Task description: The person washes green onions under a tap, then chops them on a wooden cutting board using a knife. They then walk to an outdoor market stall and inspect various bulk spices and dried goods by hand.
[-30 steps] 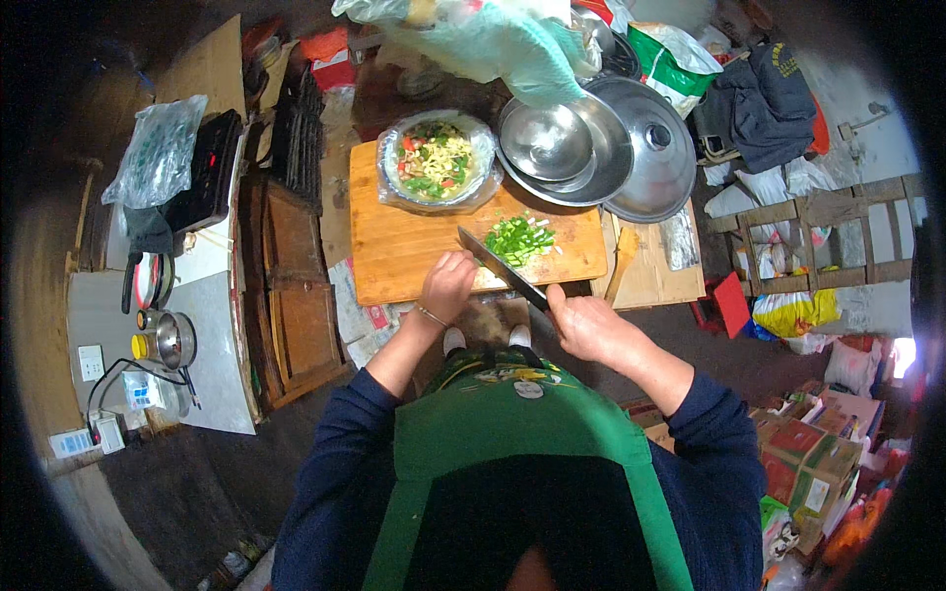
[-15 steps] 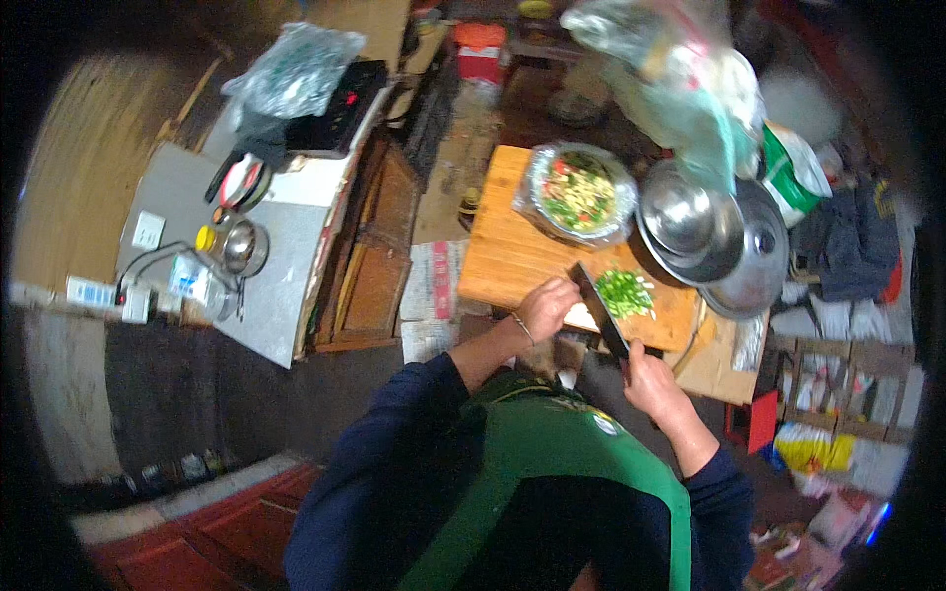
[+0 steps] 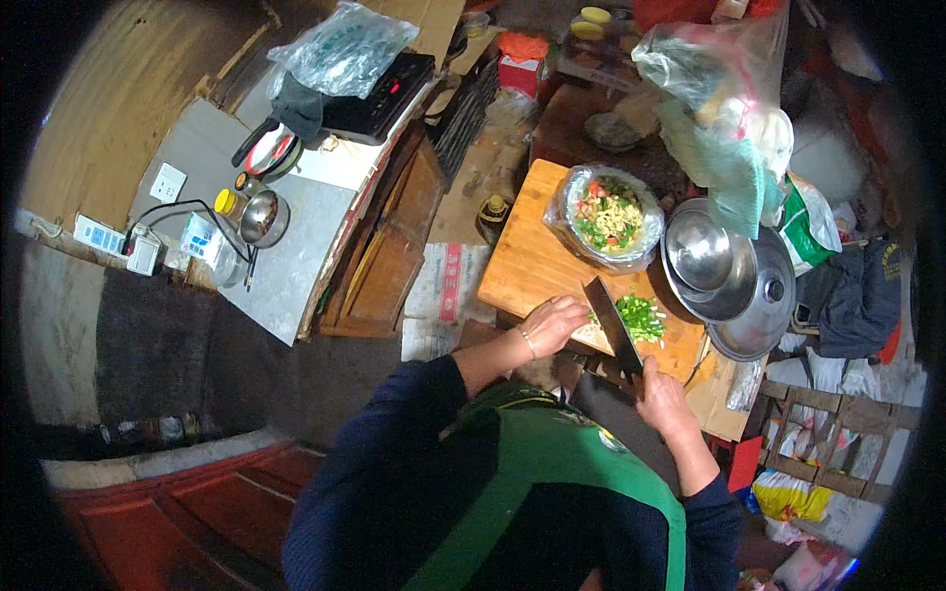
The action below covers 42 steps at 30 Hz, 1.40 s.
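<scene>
My right hand grips the handle of a dark-bladed cleaver, whose blade slants across the front of a wooden cutting board. To the blade's right lies a small heap of chopped scallions. On the other side, my left hand is closed with fingertips bent close to the blade, over scallions that it mostly hides; a few pale and green bits show by the fingertips. Behind the heap, a plastic-lined bowl on the board holds chopped greens, red pieces and pale yellow bits.
Right of the board stand a metal basin and a pot lid. A plastic bag hangs at the far right. A dark bottle stands left of the board. On the left counter are an induction cooker and a metal cup.
The whole view has shifted, so the scene sits slightly to the right and lower on the board side. Both hands stay at the board, the cleaver still between my left hand and the scallion heap.
</scene>
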Tool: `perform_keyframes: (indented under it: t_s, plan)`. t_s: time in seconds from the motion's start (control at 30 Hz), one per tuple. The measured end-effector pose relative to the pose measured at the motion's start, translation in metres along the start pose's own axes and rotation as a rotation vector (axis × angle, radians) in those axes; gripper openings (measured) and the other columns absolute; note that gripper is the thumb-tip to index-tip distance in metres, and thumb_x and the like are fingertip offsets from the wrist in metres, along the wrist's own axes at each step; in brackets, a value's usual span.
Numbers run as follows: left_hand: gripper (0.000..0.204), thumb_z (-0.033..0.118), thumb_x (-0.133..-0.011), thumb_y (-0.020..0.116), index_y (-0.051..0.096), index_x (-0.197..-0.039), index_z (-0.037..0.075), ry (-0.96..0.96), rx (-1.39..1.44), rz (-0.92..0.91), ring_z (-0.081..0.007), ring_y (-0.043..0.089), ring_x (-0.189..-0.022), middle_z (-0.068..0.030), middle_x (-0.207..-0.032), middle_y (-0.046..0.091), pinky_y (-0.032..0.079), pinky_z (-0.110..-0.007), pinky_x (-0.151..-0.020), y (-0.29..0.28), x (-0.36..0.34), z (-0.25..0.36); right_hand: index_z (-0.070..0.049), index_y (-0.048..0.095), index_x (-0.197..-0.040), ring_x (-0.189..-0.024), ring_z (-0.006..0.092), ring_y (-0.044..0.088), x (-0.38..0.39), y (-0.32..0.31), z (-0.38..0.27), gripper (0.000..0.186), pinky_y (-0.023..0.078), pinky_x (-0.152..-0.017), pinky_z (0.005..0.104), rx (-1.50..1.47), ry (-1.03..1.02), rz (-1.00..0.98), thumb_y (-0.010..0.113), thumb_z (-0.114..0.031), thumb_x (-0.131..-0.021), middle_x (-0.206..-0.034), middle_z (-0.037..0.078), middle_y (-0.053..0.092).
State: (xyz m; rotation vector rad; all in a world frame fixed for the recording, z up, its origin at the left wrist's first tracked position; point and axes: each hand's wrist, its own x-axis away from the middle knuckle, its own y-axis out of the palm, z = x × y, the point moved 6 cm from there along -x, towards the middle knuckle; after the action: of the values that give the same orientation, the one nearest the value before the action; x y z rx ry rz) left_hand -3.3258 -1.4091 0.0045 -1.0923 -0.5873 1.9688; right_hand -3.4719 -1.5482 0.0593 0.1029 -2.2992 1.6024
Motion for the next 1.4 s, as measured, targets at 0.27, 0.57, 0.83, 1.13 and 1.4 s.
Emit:
perform_keyframes:
  t_s: [0.27,0.57,0.83,1.13,1.4]
  plan:
    - [0.028,-0.001,-0.066,0.058,0.06,-0.094,0.0,-0.113,-0.001,-0.099,-0.0291,0.054,-0.096,-0.0116,-0.097,0.059,0.046,-0.036,-0.084,0.017,-0.002,-0.016,0.006,0.037,-0.1,-0.069,0.0438,0.061,0.007,-0.001,-0.013,0.029,0.048,-0.061,0.0502,0.054,0.015,-0.091,0.054,-0.013,-0.085,-0.069,0.028,0.06]
    - [0.022,-0.003,-0.065,0.055,0.059,-0.085,0.003,-0.067,0.032,-0.013,-0.029,0.053,-0.095,-0.0103,-0.094,0.057,0.045,-0.035,-0.081,0.004,0.002,-0.01,0.003,0.035,-0.096,-0.064,0.0469,0.057,0.015,-0.01,-0.014,0.027,0.045,-0.057,0.0519,-0.006,0.005,-0.048,0.053,-0.015,-0.086,-0.065,0.028,0.057]
    - [0.026,-0.004,-0.065,0.055,0.061,-0.09,0.002,-0.075,-0.029,0.012,-0.0293,0.054,-0.094,-0.0109,-0.096,0.059,0.047,-0.036,-0.08,-0.008,0.002,-0.003,0.003,0.036,-0.096,-0.065,0.0465,0.058,0.004,-0.013,-0.012,0.027,0.045,-0.058,0.0523,-0.02,0.036,0.019,0.054,-0.016,-0.086,-0.065,0.028,0.057]
    - [0.018,-0.001,-0.071,0.057,0.059,-0.088,0.001,-0.125,0.022,0.037,-0.03,0.056,-0.089,-0.0117,-0.093,0.059,0.048,-0.037,-0.078,0.001,0.01,-0.018,0.007,0.037,-0.101,-0.066,0.044,0.06,0.002,-0.007,-0.019,0.03,0.046,-0.059,0.051,-0.001,0.017,-0.036,0.052,-0.015,-0.087,-0.066,0.027,0.059]
    - [0.017,-0.002,-0.06,0.056,0.058,-0.077,0.004,-0.114,0.013,-0.011,-0.0298,0.055,-0.088,-0.0102,-0.084,0.056,0.047,-0.037,-0.076,0.006,0.005,-0.024,0.004,0.037,-0.101,-0.069,0.0477,0.058,-0.004,-0.007,-0.016,0.028,0.046,-0.062,0.0531,-0.109,-0.019,0.035,0.051,-0.017,-0.088,-0.071,0.03,0.058]
